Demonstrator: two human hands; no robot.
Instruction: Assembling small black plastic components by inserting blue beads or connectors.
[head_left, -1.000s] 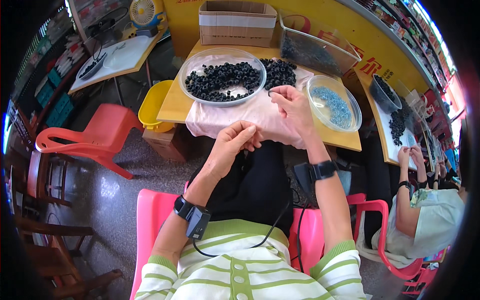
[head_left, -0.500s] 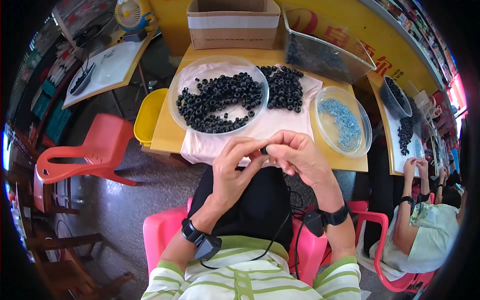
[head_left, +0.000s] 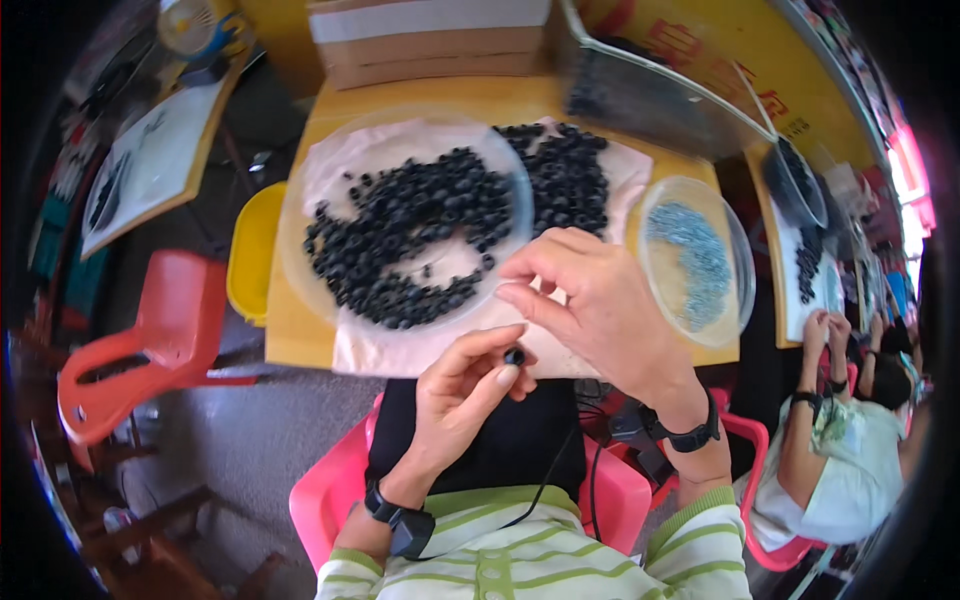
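A small round black bead [head_left: 514, 356] with a hole is pinched between the thumb and fingers of my left hand [head_left: 460, 385], above my lap at the table's near edge. My right hand [head_left: 605, 305] hovers farther forward, beside the right rim of a shallow clear round tray [head_left: 288, 262]. Its thumb and forefinger are drawn close in a pinch; whether anything tiny sits between them cannot be made out. Many loose black beads [head_left: 425, 215] lie in that tray. More black beads [head_left: 570, 180] are heaped on the pale pink cloth [head_left: 630, 170] to its right.
A clear round lid-like dish [head_left: 748, 270] of small light-blue pieces [head_left: 690, 255] stands at the right. Behind are a cardboard box [head_left: 430, 50] and a clear bin [head_left: 670, 95]. Left are a yellow tub [head_left: 255, 255] and red chair [head_left: 175, 310]. A person [head_left: 830, 450] works at right.
My hands have come apart. The right one moved forward toward the tray, while the left stays lower with the black bead. The head view has shifted, bringing the table closer.
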